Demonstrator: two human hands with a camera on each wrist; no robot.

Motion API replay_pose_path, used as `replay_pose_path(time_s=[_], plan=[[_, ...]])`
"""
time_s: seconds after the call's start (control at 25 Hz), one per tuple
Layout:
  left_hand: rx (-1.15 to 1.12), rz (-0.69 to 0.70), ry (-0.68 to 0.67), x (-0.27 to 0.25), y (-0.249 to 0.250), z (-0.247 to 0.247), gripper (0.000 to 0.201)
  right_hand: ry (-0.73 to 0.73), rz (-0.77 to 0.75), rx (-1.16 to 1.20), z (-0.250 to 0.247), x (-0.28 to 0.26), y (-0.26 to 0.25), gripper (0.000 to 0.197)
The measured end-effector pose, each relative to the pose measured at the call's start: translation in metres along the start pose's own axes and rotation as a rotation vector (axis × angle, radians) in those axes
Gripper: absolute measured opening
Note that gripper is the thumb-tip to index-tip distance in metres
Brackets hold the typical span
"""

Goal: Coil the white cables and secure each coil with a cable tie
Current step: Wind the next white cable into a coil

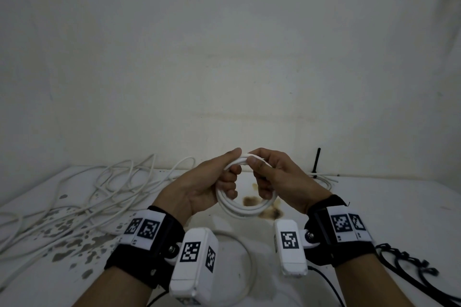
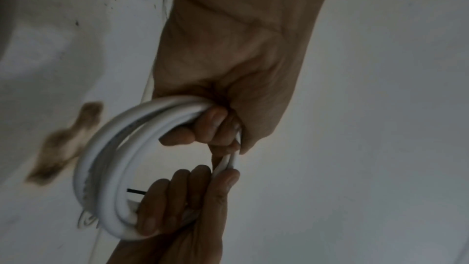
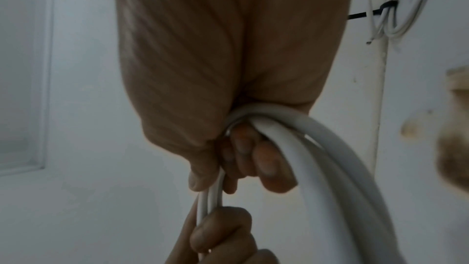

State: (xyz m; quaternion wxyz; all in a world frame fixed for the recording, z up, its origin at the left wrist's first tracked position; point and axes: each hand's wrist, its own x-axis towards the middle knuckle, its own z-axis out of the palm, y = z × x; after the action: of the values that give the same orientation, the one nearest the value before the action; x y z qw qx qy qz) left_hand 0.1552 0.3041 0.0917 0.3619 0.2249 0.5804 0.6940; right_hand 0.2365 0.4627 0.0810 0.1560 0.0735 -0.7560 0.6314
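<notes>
Head view: both hands hold a white cable coil above the table, left hand and right hand curled round its top. Loosen either grip and the springy loops could unwind. Loose white cables lie left, a tied coil right, black ties near; none blocks.
</notes>
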Motion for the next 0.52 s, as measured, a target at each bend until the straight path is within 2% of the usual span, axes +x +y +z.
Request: replay_pose_path(time_s=[0.28,0.52], plan=[[0.109,0.081,0.024,0.007,-0.009,0.015,0.042,0.049,0.028,-0.104,-0.012,-0.016,0.003,0.027],[0.21,0.062,0.018,0.015,-0.031,0.048,0.039,0.115,0.304,-0.433,-0.064,-0.053,-0.028,0.034]])
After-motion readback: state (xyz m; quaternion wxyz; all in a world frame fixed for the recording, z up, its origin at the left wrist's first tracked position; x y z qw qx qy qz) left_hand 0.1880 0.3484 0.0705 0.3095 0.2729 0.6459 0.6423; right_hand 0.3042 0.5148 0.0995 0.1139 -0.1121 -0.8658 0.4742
